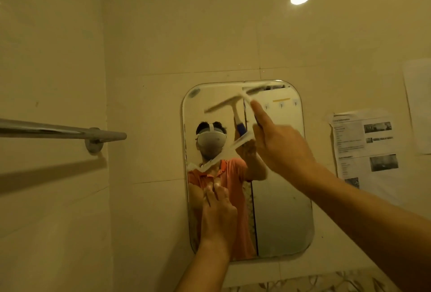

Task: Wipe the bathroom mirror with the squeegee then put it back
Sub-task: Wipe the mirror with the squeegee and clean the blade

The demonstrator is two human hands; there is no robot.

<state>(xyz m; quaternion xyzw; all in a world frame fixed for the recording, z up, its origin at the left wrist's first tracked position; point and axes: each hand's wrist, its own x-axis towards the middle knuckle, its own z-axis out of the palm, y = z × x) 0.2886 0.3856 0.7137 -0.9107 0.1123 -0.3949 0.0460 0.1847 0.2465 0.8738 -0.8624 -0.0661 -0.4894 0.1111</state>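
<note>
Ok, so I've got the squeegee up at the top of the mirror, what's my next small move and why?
Probably draw the squeegee straight down the mirror. Your right hand holds it with the blade tilted near the top edge, so most of the glass lies below it. Your left hand presses the lower left glass, well below the blade.
</note>
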